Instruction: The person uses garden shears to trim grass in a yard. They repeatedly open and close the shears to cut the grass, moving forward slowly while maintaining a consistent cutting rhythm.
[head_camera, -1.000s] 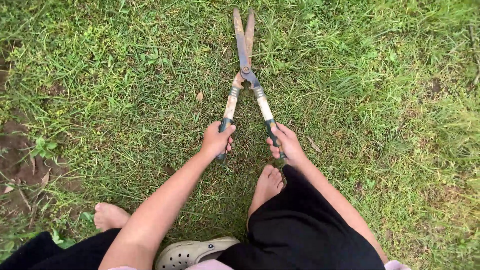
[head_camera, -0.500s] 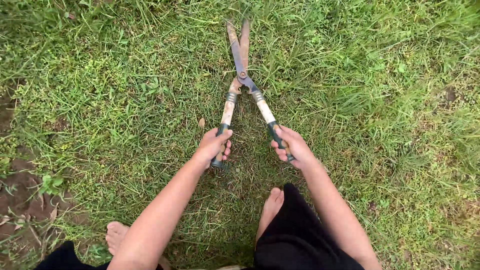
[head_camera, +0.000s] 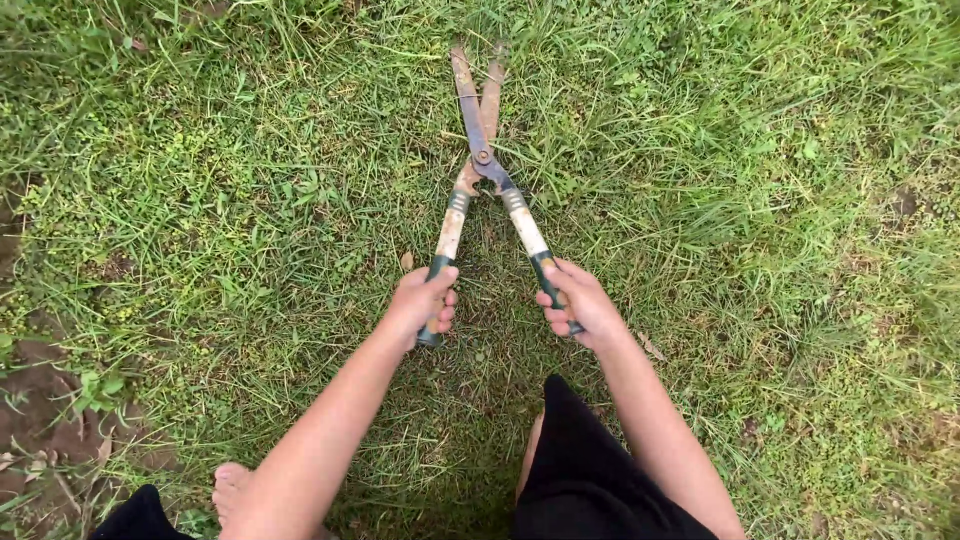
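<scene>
Left hand (head_camera: 422, 300) clamped on left grip, right hand (head_camera: 580, 302) clamped on right grip of hedge shears (head_camera: 483, 165). Handles splayed; long axis runs away from both hands, rusty blades nearly together, low over far grass (head_camera: 760, 180). Hands equally near.

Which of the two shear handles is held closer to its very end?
The handle in the left hand: its dark grip barely pokes out below the fist. The right hand sits similarly low on the other handle, but a slightly longer tip shows.
</scene>
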